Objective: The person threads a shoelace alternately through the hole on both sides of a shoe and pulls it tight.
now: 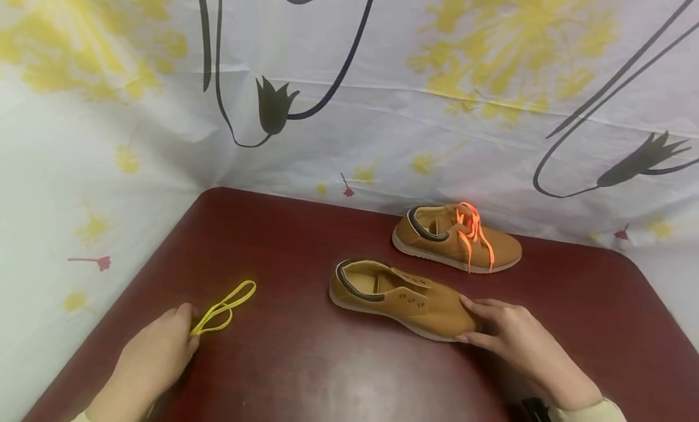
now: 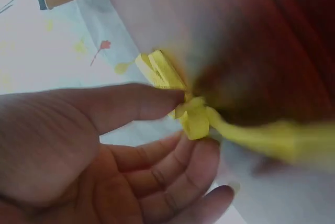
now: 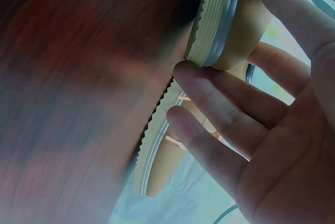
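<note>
At the left of the head view, my left hand (image 1: 155, 352) pinches a folded yellow shoelace (image 1: 224, 309). Loops of the lace stick out past the fingers. The left wrist view shows the lace (image 2: 196, 122) between thumb and fingers, partly blurred. My right hand (image 1: 516, 334) holds the toe of a tan shoe (image 1: 437, 306), thumb on the near side and fingers on the far side. This shoe has bare eyelets and no lace in it. In the right wrist view the fingers of the right hand (image 3: 251, 124) reach around the toe, beside its ribbed sole (image 3: 214, 20).
Behind the held shoe stands a second tan shoe (image 1: 502, 246) with orange laces (image 1: 472, 228), near the back edge of the dark red table (image 1: 284, 246). A white patterned cloth (image 1: 349, 136) hangs along the table's back and left sides.
</note>
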Action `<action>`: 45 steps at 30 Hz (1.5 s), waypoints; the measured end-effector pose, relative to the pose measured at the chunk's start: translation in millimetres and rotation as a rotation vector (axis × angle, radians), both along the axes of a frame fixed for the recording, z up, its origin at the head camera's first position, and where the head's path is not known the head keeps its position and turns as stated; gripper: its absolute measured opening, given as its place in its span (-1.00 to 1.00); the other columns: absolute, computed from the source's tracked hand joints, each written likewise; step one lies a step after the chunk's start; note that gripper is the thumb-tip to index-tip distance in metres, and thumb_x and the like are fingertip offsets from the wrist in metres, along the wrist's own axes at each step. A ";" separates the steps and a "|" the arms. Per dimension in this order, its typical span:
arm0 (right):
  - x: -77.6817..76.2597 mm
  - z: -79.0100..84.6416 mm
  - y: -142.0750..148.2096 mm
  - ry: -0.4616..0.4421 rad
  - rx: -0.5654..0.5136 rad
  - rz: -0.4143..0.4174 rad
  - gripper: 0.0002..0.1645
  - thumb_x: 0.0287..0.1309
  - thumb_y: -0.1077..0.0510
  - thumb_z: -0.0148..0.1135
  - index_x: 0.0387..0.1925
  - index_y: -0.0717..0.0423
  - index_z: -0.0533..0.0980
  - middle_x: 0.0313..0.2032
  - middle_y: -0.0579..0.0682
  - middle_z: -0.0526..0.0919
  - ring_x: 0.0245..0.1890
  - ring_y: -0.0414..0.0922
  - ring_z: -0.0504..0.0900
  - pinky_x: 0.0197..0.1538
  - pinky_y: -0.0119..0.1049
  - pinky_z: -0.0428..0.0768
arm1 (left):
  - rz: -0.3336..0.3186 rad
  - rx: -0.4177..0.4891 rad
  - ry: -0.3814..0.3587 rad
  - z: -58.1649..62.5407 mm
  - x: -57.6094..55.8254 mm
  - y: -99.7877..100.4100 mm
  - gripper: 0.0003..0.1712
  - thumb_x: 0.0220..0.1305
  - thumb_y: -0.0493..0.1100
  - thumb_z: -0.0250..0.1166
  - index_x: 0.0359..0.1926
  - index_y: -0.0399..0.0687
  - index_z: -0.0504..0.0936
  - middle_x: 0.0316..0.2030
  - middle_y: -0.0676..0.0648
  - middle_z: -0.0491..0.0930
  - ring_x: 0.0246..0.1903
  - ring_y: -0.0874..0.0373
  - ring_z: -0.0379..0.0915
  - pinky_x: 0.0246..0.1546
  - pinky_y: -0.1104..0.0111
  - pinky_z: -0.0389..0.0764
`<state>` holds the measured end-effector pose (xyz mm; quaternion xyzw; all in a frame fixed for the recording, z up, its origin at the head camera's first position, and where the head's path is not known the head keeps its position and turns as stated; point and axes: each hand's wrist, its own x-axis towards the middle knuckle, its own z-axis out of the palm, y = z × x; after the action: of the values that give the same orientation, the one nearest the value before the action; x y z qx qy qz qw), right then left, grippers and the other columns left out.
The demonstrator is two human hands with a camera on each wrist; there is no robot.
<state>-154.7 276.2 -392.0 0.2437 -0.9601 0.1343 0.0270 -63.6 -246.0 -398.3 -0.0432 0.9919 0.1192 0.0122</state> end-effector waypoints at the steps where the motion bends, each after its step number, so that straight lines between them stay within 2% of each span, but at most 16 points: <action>1: -0.3 1.0 -0.5 -0.008 0.002 -0.002 -0.24 -0.02 -0.21 0.53 0.19 0.05 0.62 0.01 0.12 0.76 0.00 0.10 0.74 0.02 0.09 0.66 | -0.002 0.009 -0.017 0.2 -1.3 -0.7 -0.83 0.10 -0.30 0.38 -0.28 -0.17 0.57 -0.49 -0.04 0.52 -0.49 0.05 0.49 -0.50 0.11 0.51; 3: -0.4 2.7 -1.5 -0.015 0.005 -0.007 -0.23 -0.01 -0.22 0.52 0.20 0.05 0.62 0.02 0.12 0.75 0.01 0.10 0.74 0.03 0.09 0.65 | -0.005 0.020 -0.033 0.3 -3.4 0.0 -0.89 0.11 -0.31 0.34 -0.40 -0.06 0.55 -0.55 0.04 0.48 -0.53 0.13 0.41 -0.53 0.18 0.45; 6: -0.2 5.3 -3.4 -0.029 0.016 -0.010 -0.22 0.02 -0.25 0.49 0.22 0.04 0.60 0.04 0.12 0.75 0.04 0.11 0.73 0.05 0.09 0.65 | -0.018 0.041 -0.049 0.7 -5.9 4.2 -0.82 0.12 -0.32 0.30 -0.51 0.02 0.52 -0.60 0.07 0.42 -0.56 0.16 0.32 -0.54 0.25 0.39; 10: 1.0 10.7 -5.3 -0.099 0.023 -0.031 -0.12 0.04 -0.40 0.39 0.28 0.00 0.55 0.12 0.14 0.70 0.13 0.13 0.68 0.10 0.14 0.62 | -0.068 0.047 -0.014 3.2 -6.5 19.1 -0.77 0.14 -0.31 0.34 -0.53 0.05 0.50 -0.62 0.09 0.38 -0.57 0.18 0.25 -0.53 0.29 0.36; 14: 3.0 16.7 -7.1 -0.140 0.036 -0.059 -0.09 0.11 -0.50 0.25 0.32 -0.04 0.52 0.20 0.12 0.64 0.20 0.14 0.63 0.14 0.19 0.58 | -0.145 0.038 0.036 11.0 -4.2 43.8 -0.77 0.16 -0.25 0.41 -0.48 0.11 0.53 -0.58 0.15 0.41 -0.55 0.25 0.27 -0.52 0.33 0.40; 18: 6.8 22.4 -10.2 -0.067 0.035 -0.051 -0.22 0.21 -0.43 0.22 0.28 -0.04 0.55 0.19 0.05 0.65 0.20 0.10 0.64 0.14 0.16 0.60 | -0.223 0.037 0.068 24.7 -2.0 68.4 -0.75 0.15 -0.21 0.45 -0.44 0.22 0.54 -0.53 0.24 0.40 -0.55 0.34 0.26 -0.53 0.41 0.39; 23: 15.7 37.2 -21.7 0.042 -0.026 -0.032 -0.34 0.20 -0.32 0.32 0.23 -0.11 0.59 0.14 -0.06 0.68 0.15 0.02 0.67 0.10 0.10 0.63 | -0.314 0.088 0.126 42.1 -3.3 91.6 -0.71 0.14 -0.20 0.45 -0.42 0.30 0.52 -0.51 0.31 0.35 -0.54 0.41 0.21 -0.50 0.47 0.36; 26: 21.1 48.8 -34.8 0.115 -0.094 0.013 -0.43 0.19 -0.20 0.40 0.19 -0.14 0.61 0.10 -0.13 0.70 0.11 -0.07 0.69 0.09 -0.03 0.63 | -0.410 0.133 0.170 49.2 -6.8 104.2 -0.71 0.16 -0.21 0.44 -0.40 0.31 0.52 -0.49 0.32 0.34 -0.51 0.44 0.20 -0.48 0.50 0.37; 29: 26.2 59.3 -49.9 0.188 -0.183 0.099 -0.50 0.14 -0.05 0.47 0.14 -0.15 0.63 0.06 -0.21 0.72 0.06 -0.18 0.70 0.12 -0.34 0.58 | -0.516 0.161 0.211 56.1 -11.4 117.8 -0.74 0.19 -0.21 0.41 -0.37 0.30 0.53 -0.47 0.30 0.35 -0.49 0.43 0.21 -0.46 0.51 0.38; 32: 31.3 67.8 -65.3 0.198 -0.279 0.188 -0.54 0.14 0.07 0.47 0.11 -0.16 0.65 0.04 -0.27 0.72 0.03 -0.26 0.69 0.12 -0.58 0.50 | -0.610 0.180 0.283 62.2 -15.6 132.1 -0.78 0.22 -0.21 0.39 -0.33 0.24 0.54 -0.43 0.27 0.39 -0.45 0.40 0.28 -0.42 0.52 0.44; 35: 35.3 73.6 -79.4 0.107 -0.373 0.231 -0.65 0.27 0.11 0.37 0.08 -0.17 0.66 0.01 -0.29 0.73 0.05 -0.31 0.68 0.13 -0.57 0.53 | -0.725 0.170 0.412 65.9 -20.0 146.2 -0.81 0.24 -0.21 0.39 -0.25 0.18 0.57 -0.35 0.23 0.47 -0.37 0.37 0.40 -0.32 0.52 0.52; 38: 36.6 74.8 -90.6 -0.141 -0.519 0.210 -0.77 0.45 0.12 0.15 -0.03 -0.10 0.69 -0.18 -0.22 0.78 -0.13 -0.30 0.73 -0.05 -0.41 0.68 | -0.823 0.133 0.578 69.2 -26.2 160.9 -0.82 0.25 -0.24 0.37 -0.18 0.13 0.61 -0.27 0.19 0.53 -0.28 0.33 0.49 -0.21 0.50 0.58; 40: 35.7 72.7 -95.6 -0.330 -0.599 0.186 -0.66 0.54 0.10 0.00 -0.13 -0.03 0.72 -0.33 -0.15 0.78 -0.31 -0.28 0.73 -0.21 -0.30 0.72 | -0.867 0.113 0.677 71.6 -30.6 170.3 -0.80 0.24 -0.27 0.37 -0.15 0.10 0.63 -0.25 0.16 0.56 -0.26 0.30 0.51 -0.18 0.50 0.59; 42: 35.2 69.4 -98.7 -0.523 -0.650 0.173 -0.47 0.61 0.04 -0.18 -0.28 0.03 0.72 -0.48 -0.06 0.74 -0.48 -0.27 0.67 -0.36 -0.24 0.70 | -0.901 0.118 0.757 73.3 -34.5 178.7 -0.76 0.20 -0.31 0.39 -0.14 0.06 0.64 -0.24 0.14 0.58 -0.25 0.29 0.53 -0.17 0.50 0.60; 45: 34.3 63.5 -100.0 -0.780 -0.683 0.223 -0.25 0.65 -0.08 -0.39 -0.31 0.12 0.70 -0.46 0.06 0.76 -0.50 -0.18 0.71 -0.36 -0.16 0.70 | -0.956 0.154 0.824 74.6 -39.4 188.9 -0.68 0.10 -0.39 0.38 -0.13 0.01 0.65 -0.25 0.13 0.60 -0.26 0.28 0.54 -0.18 0.52 0.59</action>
<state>-120.4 176.2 -328.5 0.2534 -0.7687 0.5222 -0.2686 -103.0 -57.0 -323.7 0.4546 0.8137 0.1783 -0.3154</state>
